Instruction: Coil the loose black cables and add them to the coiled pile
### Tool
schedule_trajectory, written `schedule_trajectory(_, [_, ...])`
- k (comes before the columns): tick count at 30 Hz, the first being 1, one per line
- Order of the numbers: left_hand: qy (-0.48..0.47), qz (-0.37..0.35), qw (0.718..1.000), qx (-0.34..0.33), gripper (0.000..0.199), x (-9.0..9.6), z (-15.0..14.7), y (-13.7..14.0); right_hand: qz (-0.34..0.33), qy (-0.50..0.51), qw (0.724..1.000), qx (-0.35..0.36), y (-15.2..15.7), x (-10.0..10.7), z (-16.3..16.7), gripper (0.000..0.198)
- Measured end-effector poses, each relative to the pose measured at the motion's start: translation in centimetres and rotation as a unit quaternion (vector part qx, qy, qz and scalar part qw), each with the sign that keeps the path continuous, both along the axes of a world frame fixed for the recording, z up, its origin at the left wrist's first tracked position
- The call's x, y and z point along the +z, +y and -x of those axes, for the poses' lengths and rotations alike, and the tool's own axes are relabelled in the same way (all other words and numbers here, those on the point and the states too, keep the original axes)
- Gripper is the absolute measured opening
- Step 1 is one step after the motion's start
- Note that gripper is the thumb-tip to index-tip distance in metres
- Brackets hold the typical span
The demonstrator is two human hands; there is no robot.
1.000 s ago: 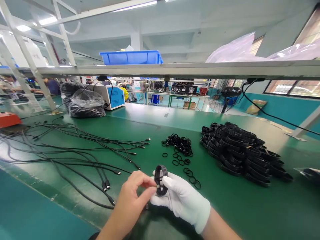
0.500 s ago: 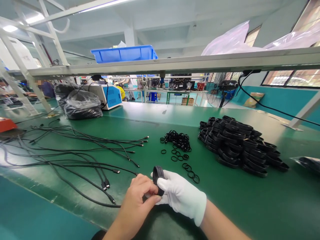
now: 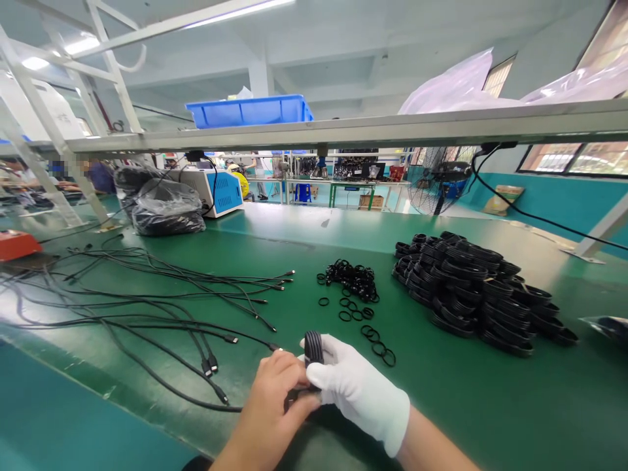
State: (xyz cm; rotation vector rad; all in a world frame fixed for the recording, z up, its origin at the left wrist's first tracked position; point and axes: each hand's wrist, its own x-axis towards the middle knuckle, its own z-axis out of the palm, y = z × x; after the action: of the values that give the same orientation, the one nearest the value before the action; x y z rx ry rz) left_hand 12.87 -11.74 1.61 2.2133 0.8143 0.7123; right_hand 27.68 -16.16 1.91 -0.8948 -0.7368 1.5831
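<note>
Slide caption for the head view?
Gloved right hand and bare left hand hold a coiled cable over a green table, near loose cables and a coil pile.

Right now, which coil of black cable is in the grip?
The coil in the white-gloved right hand, with the bare left hand at its lower part; the other coils lie heaped toward the right of the green table.

No legible text, faint marks on white item, upper left, too blurred to read
</note>
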Motion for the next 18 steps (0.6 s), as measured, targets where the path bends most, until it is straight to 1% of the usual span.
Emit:
schedule_trajectory(1, [-0.009, 0.027, 1.000, 0.002, 0.003, 0.2, 0.4, 0.3, 0.001, 0.002, 1.000, 0.003, 0.0, 0.0, 0.0, 0.048])
schedule_trajectory(3, [-0.040, 0.053, 0.997, 0.044, 0.010, 0.7, 1.0, 0.7, 0.008, 0.000, 1.000, 0.019, 0.0, 0.0, 0.0, 0.051])
schedule_trajectory(4, [-0.055, 0.044, 0.995, 0.075, 0.012, 0.9, 1.2, 0.8, 0.011, -0.004, 1.000, 0.029, 0.0, 0.0, 0.0, 0.053])
schedule_trajectory(6, [-0.069, -0.005, 0.991, 0.118, 0.016, 0.8, 1.2, 0.9, 0.004, -0.015, 0.999, 0.047, 0.0, -0.2, 0.2, 0.054])
schedule_trajectory(9, [-0.070, -0.086, 0.987, 0.118, 0.022, 0.2, 0.3, 0.7, -0.019, -0.035, 0.997, 0.066, 0.0, -0.5, 0.4, 0.051])
schedule_trajectory(12, [-0.072, -0.136, 0.980, 0.127, 0.020, -0.2, -0.4, 0.7, -0.008, -0.045, 0.996, 0.073, 0.1, -0.6, 0.5, 0.052])
schedule_trajectory(14, [-0.063, -0.134, 0.980, 0.133, 0.021, 0.1, -0.7, 0.8, -0.004, -0.039, 0.996, 0.079, 0.1, -0.6, 0.4, 0.054])
schedule_trajectory(18, [-0.021, -0.090, 0.988, 0.123, 0.023, 1.1, -0.7, 1.0, -0.020, -0.051, 0.995, 0.083, 0.1, -0.5, 0.3, 0.054])
